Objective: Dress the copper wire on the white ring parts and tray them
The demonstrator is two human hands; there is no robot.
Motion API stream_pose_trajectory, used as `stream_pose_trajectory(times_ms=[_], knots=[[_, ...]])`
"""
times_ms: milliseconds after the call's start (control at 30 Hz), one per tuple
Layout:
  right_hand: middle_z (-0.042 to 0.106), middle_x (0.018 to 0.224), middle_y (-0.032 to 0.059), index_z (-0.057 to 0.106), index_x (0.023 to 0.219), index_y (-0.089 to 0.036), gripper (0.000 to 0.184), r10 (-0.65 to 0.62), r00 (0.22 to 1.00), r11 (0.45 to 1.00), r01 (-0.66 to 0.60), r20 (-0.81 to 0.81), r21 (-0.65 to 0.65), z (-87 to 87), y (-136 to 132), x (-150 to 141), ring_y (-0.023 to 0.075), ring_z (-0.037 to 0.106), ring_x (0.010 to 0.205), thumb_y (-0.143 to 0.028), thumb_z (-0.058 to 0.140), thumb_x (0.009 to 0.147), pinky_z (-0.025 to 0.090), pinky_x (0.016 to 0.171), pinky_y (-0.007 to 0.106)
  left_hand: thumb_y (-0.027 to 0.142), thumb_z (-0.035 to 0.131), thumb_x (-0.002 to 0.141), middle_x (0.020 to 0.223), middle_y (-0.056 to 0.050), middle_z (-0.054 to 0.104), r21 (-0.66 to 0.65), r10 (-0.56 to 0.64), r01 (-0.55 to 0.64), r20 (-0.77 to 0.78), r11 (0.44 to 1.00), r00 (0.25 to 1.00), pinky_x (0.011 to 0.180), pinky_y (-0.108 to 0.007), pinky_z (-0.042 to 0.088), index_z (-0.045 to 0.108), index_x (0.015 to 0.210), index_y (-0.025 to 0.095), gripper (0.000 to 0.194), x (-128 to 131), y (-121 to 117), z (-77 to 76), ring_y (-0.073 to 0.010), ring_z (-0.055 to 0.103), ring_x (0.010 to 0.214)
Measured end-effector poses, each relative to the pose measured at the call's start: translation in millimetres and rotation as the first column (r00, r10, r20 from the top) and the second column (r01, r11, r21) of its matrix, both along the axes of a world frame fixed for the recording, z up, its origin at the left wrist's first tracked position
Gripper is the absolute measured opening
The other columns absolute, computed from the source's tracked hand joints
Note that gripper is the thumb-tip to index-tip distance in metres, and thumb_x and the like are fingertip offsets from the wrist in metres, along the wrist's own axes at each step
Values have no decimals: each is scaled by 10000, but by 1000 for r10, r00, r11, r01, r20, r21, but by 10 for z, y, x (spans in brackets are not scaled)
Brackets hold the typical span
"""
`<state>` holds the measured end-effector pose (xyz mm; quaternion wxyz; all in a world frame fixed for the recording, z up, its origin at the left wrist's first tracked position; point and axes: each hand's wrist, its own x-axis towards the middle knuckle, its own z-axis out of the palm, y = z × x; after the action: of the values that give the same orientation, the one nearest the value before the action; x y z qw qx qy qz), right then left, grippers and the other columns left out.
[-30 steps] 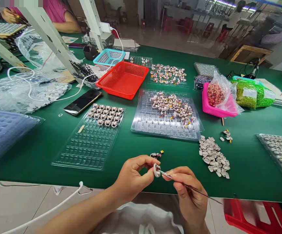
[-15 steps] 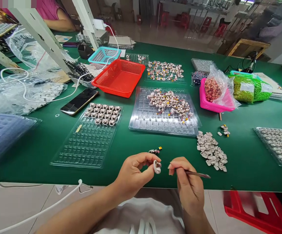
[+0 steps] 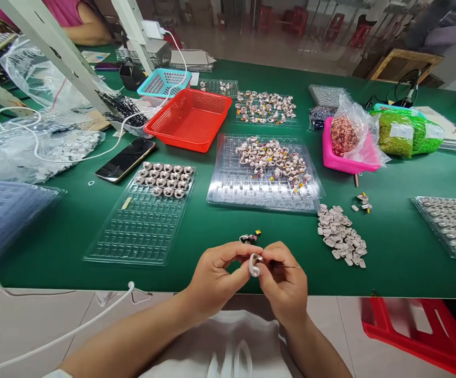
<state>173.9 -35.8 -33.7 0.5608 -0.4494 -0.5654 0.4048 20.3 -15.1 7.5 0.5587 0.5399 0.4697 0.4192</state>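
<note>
Above the table's front edge, my left hand (image 3: 222,275) pinches a small pearly-white curved earphone shell (image 3: 255,265) between thumb and forefinger. My right hand (image 3: 285,281) is closed from the other side, its thumb and fingertips touching the shell. A slim metal tool (image 3: 294,266) lies in the right hand, mostly hidden by the fingers. Just behind the hands rests a small dark assembly (image 3: 248,239) with a yellow tab. A pile of pale oval covers (image 3: 341,235) lies to the right. At left, a clear tray (image 3: 131,231) carries rows of similar shells (image 3: 168,178).
Loose wired parts (image 3: 273,160) heap on stacked clear trays (image 3: 231,197). Behind them stand a red basket (image 3: 200,142) and a blue basket (image 3: 143,86). A phone (image 3: 125,160) lies at left, and a pink basket (image 3: 338,163) stands at right. A co-worker's arm (image 3: 89,31) shows far left.
My right hand has moved left and now meets the left hand at the shell. The metal tool, which stuck out to the right, is now mostly covered by the fingers.
</note>
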Motion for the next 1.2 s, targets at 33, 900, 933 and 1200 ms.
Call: stream_pose_trajectory(times_ms=[33, 900, 933, 1200], knots=[[588, 835, 19, 631, 985, -240, 106, -9, 1000, 1000, 9, -7, 4, 3, 5, -5, 157, 582, 735, -175, 634, 901, 502, 604, 280, 217, 702, 844, 842, -78, 789, 9, 0, 0, -5, 1000, 1000, 733, -277, 573, 820, 940, 175, 157, -8, -1, 0, -209, 722, 770], [544, 745, -24, 554, 832, -224, 164, -22, 997, 991, 11, -80, -137, 25, 25, -42, 110, 564, 610, -72, 587, 783, 468, 526, 235, 74, 718, 828, 887, -45, 827, 132, -25, 27, -19, 991, 1000, 709, -212, 608, 831, 1006, 217, 255, -52, 1, -78, -177, 763, 776], [540, 746, -26, 550, 833, -226, 172, -17, 996, 990, 5, -86, -140, 18, 25, -40, 109, 562, 606, -68, 588, 776, 465, 528, 236, 68, 714, 828, 872, -48, 824, 168, -33, 36, -22, 985, 999, 689, -212, 605, 829, 1015, 216, 264, -53, 0, -84, -173, 759, 757], [503, 735, -41, 530, 830, -236, 198, 2, 985, 985, -32, -173, -171, -43, 2, -56, 104, 515, 578, -61, 581, 752, 409, 506, 234, 19, 691, 831, 835, -54, 810, 273, -40, 51, -45, 961, 998, 642, -191, 589, 822, 1026, 212, 304, -49, -20, -117, -153, 744, 716]])
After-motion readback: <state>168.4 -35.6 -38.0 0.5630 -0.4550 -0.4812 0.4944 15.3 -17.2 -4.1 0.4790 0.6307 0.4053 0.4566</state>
